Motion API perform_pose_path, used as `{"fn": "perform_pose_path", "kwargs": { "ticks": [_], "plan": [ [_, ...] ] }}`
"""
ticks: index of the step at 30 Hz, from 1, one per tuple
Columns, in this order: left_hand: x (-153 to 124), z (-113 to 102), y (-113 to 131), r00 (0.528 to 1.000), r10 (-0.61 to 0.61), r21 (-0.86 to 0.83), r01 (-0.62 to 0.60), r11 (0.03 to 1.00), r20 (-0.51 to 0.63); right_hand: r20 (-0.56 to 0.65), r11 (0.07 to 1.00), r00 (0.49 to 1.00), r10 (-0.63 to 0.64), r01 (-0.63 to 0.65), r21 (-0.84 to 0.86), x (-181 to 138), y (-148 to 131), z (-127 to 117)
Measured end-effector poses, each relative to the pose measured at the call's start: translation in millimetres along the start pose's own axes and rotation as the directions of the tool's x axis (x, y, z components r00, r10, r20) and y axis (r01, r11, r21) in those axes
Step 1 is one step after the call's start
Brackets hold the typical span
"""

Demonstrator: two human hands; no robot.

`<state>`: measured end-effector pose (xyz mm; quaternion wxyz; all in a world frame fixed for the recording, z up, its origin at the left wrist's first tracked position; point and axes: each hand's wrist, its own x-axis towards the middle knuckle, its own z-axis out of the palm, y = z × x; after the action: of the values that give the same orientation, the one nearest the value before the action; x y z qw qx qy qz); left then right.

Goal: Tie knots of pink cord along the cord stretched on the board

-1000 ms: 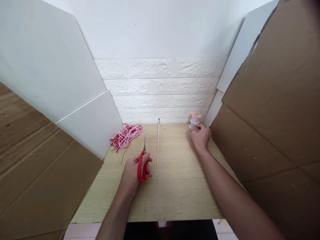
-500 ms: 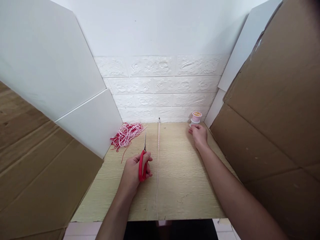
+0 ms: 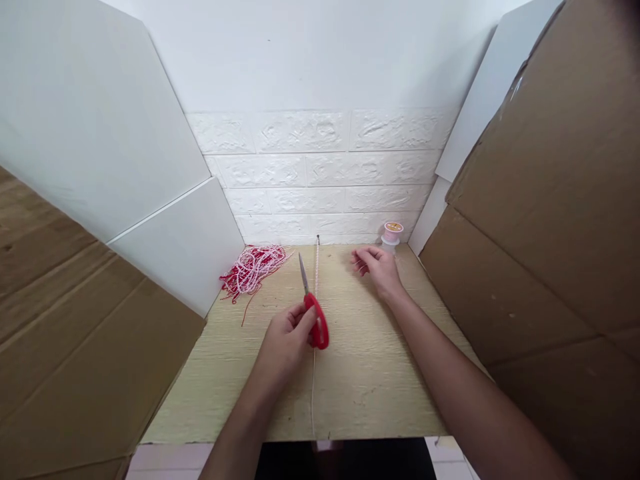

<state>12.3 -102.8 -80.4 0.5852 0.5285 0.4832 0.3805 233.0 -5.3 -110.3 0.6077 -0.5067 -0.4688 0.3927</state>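
Observation:
My left hand (image 3: 293,330) is closed on a pair of scissors (image 3: 319,323) by their red handles. The blades are together and point up and away. The scissors hang over a pale cord (image 3: 313,393), covering part of it. The cord's far stretch is a braid (image 3: 317,267), fastened to a small hook (image 3: 317,237) at the foot of the wall. Right of the braid, my right hand (image 3: 377,270) is over the board with fingers loosely curled and apart; I see nothing in them. Just behind it stand stacked thread spools (image 3: 393,231), pink above white, partly hidden.
A tangled heap of red and pale pink cords (image 3: 255,270) lies at the back left of the wooden board (image 3: 380,373). Cardboard sheets (image 3: 90,333) slope in on both sides. The white brick-patterned wall (image 3: 300,170) closes the back.
My left hand has moved right with the scissors, which now tilt left over the cord. My right hand has moved left, away from the spools, and the spools show more.

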Motion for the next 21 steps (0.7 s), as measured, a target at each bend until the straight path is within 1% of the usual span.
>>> {"fn": "perform_pose_path", "kwargs": {
  "ticks": [1,3,4,6,8,10,12,15,18,21],
  "plan": [
    [0.9,5.1,2.9,0.999,0.016,0.016,-0.017,1.0,0.04,0.118,0.999,0.993,0.02,-0.025,0.036,-4.4,-4.2,4.0],
    [5.0,15.6,8.3,0.997,0.03,0.086,-0.036,0.996,0.074,0.287,0.996,0.957,0.046,-0.068,0.065,-11.9,-10.7,9.3],
    [8.6,20.6,10.7,0.996,0.033,0.155,-0.045,0.987,0.078,0.343,0.994,0.937,0.057,-0.085,0.069,-14.6,-12.9,10.7],
    [18.6,29.6,15.1,0.995,0.056,0.333,-0.081,0.939,0.084,0.377,0.991,0.923,0.072,-0.11,0.079,-17.0,-14.5,11.6],
    [31.4,37.2,19.4,0.991,0.103,0.487,-0.132,0.863,0.087,0.343,0.984,0.934,0.098,-0.142,0.105,-15.9,-13.1,10.9],
    [44.7,43.8,23.3,0.985,0.151,0.623,-0.168,0.764,0.081,0.279,0.971,0.95,0.14,-0.187,0.152,-12.5,-9.6,9.7],
    [56.0,49.7,25.8,0.98,0.187,0.711,-0.179,0.68,0.068,0.202,0.952,0.962,0.184,-0.225,0.205,-8.4,-5.6,8.6],
    [65.7,57.1,24.4,0.965,0.261,0.793,-0.189,0.579,0.039,0.064,0.944,0.972,0.226,-0.234,0.233,-3.4,-0.4,7.8],
    [67.4,61.7,16.3,0.948,0.315,0.8,-0.227,0.556,0.051,-0.029,0.953,0.969,0.247,-0.237,0.191,0.0,6.1,7.6],
    [65.9,64.2,5.9,0.926,0.372,0.789,-0.276,0.549,0.065,-0.073,0.967,0.97,0.234,-0.224,0.123,2.8,15.6,6.6]
  ]
}}
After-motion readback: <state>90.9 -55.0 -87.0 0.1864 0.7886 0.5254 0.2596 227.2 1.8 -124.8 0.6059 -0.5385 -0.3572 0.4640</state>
